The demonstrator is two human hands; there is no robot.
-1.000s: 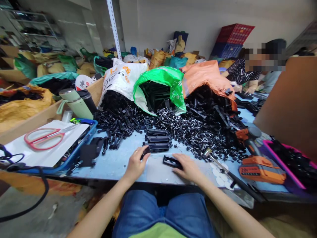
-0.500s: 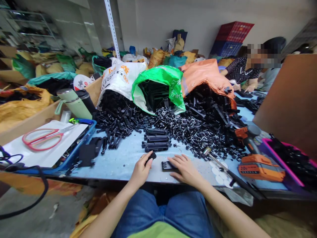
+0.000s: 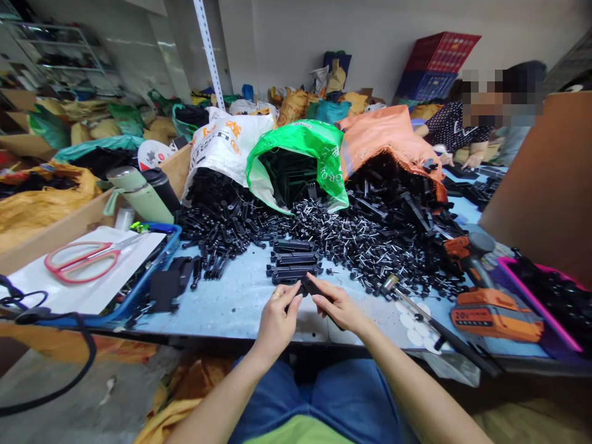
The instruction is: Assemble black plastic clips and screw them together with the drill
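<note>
My left hand (image 3: pixel 279 313) pinches a small black part (image 3: pixel 302 288) above the table's front edge. Against it, my right hand (image 3: pixel 340 306) grips a flat black piece (image 3: pixel 312 286), which is partly covered by the fingers. The two parts meet between my hands; whether they are joined cannot be made out. Just beyond lie several long black pieces (image 3: pixel 295 259) in a stack. A heap of black-headed pins (image 3: pixel 361 237) spreads behind and to the right, and a pile of small black arms (image 3: pixel 226 228) lies to the left.
White, green (image 3: pixel 324 142) and orange bags spill black parts at the back. At left are scissors (image 3: pixel 83 262) on paper over a blue tray (image 3: pixel 171 240). A hammer (image 3: pixel 416 311), an orange drill (image 3: pixel 494 317) and a pink-rimmed bin (image 3: pixel 541 302) are at right. A person works at back right.
My right hand has lifted the flat black piece off the table and tilted it. My left hand has moved right with its small part, bringing the two together.
</note>
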